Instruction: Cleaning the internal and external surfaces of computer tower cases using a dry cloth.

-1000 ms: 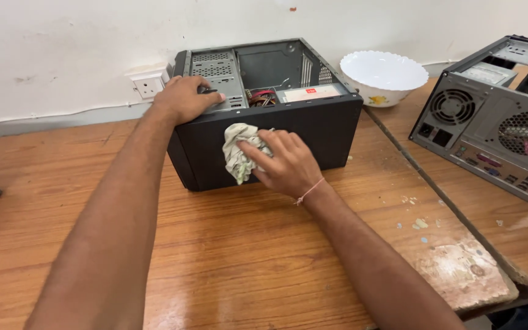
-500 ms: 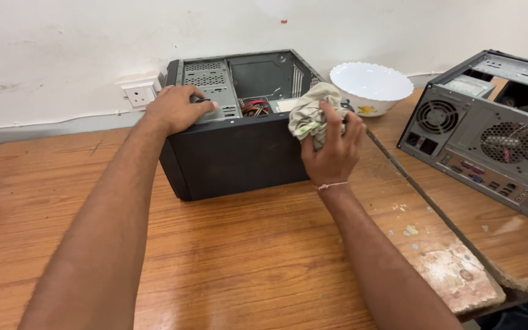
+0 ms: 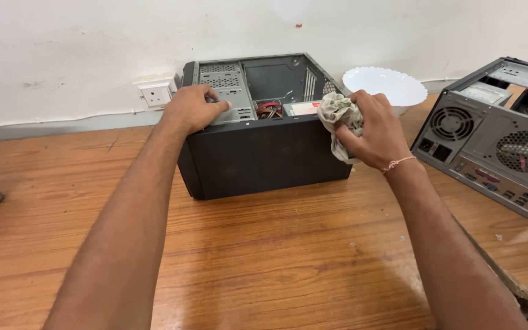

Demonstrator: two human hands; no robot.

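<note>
Resting on the brown wooden table (image 3: 264, 256), the open black metal computer case (image 3: 267, 153) lies sideways. Right hand (image 3: 371, 131) has its grip clamped on a crumpled pale cloth (image 3: 337, 116) at the case's right top edge; left hand (image 3: 194, 109) presses its left top, fingers curled.

label: white rectangle with a red patch (image 3: 304, 108), lying flat inside the open black case (image 3: 264, 156), near its right end
label neighbours: red and yellow wires (image 3: 268, 109) just to its left; crumpled cloth (image 3: 340, 116) just to its right
packages, signs, screens: none visible
</note>
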